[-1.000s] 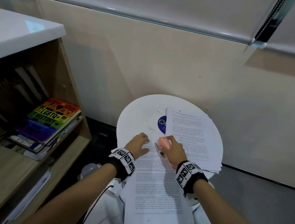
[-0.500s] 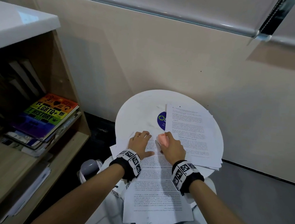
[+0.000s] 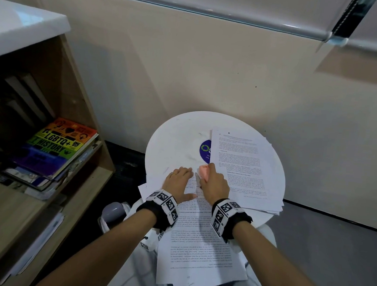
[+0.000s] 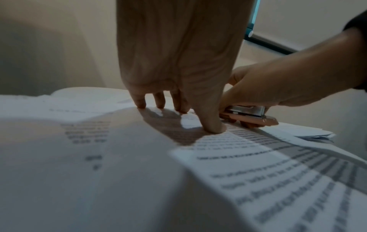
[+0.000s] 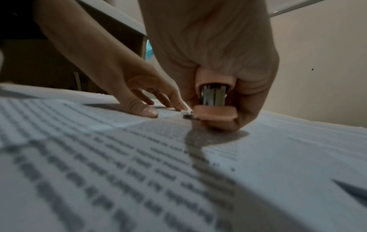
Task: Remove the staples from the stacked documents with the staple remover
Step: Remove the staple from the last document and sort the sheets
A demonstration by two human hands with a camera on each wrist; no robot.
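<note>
Your left hand point(image 3: 177, 182) lies flat on a printed document point(image 3: 200, 240), fingers straight and spread, fingertips point(image 4: 215, 128) pressing the page down near its far end; that document hangs off the near edge of a small round white table point(image 3: 176, 139) toward your lap; your right hand point(image 3: 214, 183) is curled tight around a pink staple remover point(image 3: 204, 172), gripping it just beside the left hand; the remover's long axis runs away from you and slightly leftward along the page; in the right wrist view its metal inner parts point(image 5: 213, 95) face back toward your wrist between a pink top and a pink bottom plate, and the bottom plate sits low against the paper; in the left wrist view the staple remover point(image 4: 250, 117) lies nearly flat on the sheet, just beside your thumb; whether its tip is under a staple cannot be told; a second stack of papers point(image 3: 246, 170) rests on the right part of the table, partly covering a blue round sticker point(image 3: 205, 151); to your left a wooden shelf point(image 3: 72, 178) holds a rainbow-coloured book point(image 3: 58, 146).
</note>
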